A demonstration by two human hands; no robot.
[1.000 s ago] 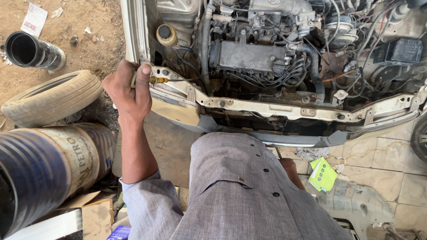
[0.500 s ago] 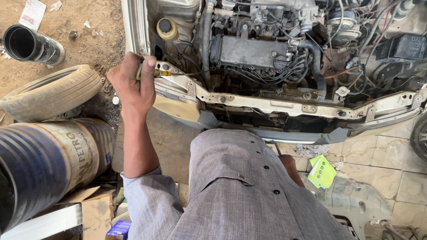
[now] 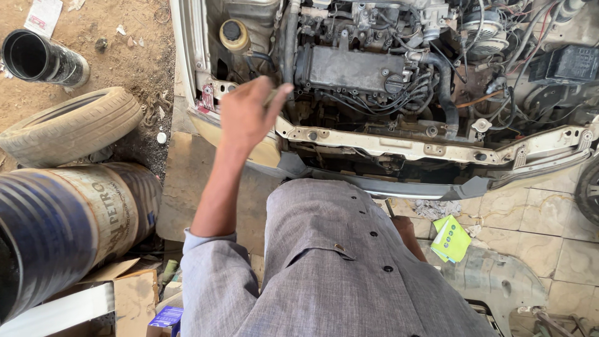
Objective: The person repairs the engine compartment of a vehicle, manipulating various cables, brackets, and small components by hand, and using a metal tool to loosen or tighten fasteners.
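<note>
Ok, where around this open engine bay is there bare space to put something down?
Bare patches: the flat board between the drum and the car's front, and the pale tiles beyond the green packet. The dirt between tyre and pipe is littered. The engine bay beside the left hand is packed with hoses.

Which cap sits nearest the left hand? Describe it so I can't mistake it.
Start at the open engine bay and go to its front left corner, just above the left hand. There a small pale yellow reservoir stands beside the white fender edge. Its round black cap is the only one on a yellowish container.
</note>
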